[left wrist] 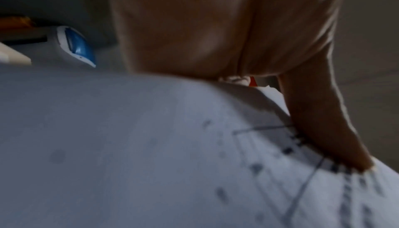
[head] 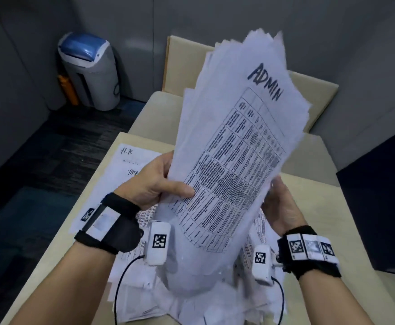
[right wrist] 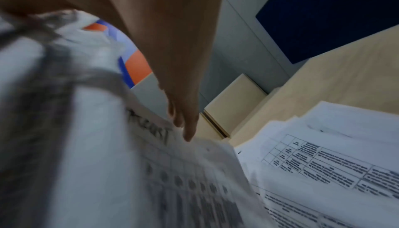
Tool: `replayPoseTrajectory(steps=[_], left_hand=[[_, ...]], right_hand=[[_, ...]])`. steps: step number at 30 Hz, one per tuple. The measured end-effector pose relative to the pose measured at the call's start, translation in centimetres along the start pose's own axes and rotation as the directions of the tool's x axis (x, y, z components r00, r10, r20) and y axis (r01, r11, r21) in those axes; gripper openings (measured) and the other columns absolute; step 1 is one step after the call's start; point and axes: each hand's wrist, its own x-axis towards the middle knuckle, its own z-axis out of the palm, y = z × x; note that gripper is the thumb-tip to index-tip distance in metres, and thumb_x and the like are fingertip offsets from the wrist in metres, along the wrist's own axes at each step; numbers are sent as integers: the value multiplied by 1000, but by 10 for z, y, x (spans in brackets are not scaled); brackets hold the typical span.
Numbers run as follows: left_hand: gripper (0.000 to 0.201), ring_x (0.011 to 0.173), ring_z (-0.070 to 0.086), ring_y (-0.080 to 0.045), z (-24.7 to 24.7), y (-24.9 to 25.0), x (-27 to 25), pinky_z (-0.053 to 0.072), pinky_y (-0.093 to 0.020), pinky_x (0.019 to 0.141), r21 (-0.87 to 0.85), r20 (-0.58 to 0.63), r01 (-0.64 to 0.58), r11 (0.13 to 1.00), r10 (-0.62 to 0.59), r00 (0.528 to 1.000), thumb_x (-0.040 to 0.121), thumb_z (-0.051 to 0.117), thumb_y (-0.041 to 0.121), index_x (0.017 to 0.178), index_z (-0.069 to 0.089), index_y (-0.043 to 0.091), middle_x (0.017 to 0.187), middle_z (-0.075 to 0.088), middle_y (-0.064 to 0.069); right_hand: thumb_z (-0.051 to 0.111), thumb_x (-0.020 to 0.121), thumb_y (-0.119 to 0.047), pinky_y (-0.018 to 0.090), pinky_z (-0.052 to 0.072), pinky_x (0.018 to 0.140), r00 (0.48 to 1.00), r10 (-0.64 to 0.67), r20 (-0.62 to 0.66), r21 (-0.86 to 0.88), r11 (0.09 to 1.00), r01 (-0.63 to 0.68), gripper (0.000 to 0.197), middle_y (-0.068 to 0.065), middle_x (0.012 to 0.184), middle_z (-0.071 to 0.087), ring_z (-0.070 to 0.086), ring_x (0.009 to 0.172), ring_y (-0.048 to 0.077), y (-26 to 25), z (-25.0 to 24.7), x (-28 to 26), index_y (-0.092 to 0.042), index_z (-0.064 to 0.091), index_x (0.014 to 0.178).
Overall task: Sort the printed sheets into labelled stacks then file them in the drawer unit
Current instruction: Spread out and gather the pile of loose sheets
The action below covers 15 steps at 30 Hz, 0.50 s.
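Observation:
A thick stack of printed sheets (head: 234, 141), its top page marked ADMIN above a printed table, is lifted off the desk and tilted up toward me. My left hand (head: 159, 181) grips its left edge, thumb across the front of the page. My right hand (head: 279, 202) holds the right edge from behind, fingers mostly hidden by the paper. In the left wrist view the thumb (left wrist: 319, 126) presses on the sheet (left wrist: 151, 155). The right wrist view has my fingers (right wrist: 183, 115) lying along the blurred stack (right wrist: 108, 146). A sheet marked H.R (head: 130, 165) lies flat on the desk.
More printed sheets (head: 145, 289) are spread on the beige desk (head: 313, 184) beneath my hands, and others (right wrist: 323, 163) lie at the right. A grey bin with a blue lid (head: 88, 69) stands on the floor at the far left. A dark box (head: 384, 202) sits at the right.

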Motion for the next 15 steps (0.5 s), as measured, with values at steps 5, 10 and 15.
replayPoseTrajectory(steps=[5,10,15], left_hand=[[62,81,68,-28,-17,-13,3,59,-37,71,-76,-78,57,995,-63,995,56,91,4,112,63,4,96,71,-17],[52,104,70,-34,-48,-69,-9,57,-40,83,14,-283,288,957,-273,920,76,68,-13,124,59,5,112,73,-15],[74,116,64,-27,-53,-116,-23,54,-41,91,63,-389,409,910,-355,850,74,76,-10,138,52,19,122,70,-2]], right_hand=[[42,105,-4,24,46,66,964,203,-173,-134,965,-227,30,2,84,57,55,74,14,-7,0,-21,-18,55,81],[46,100,-35,19,55,58,945,318,-83,-87,942,-324,55,9,69,73,70,69,21,13,16,-40,-9,79,64],[63,81,-73,51,44,112,907,417,-55,-154,894,-420,86,12,136,66,62,127,29,49,9,-38,-11,57,141]])
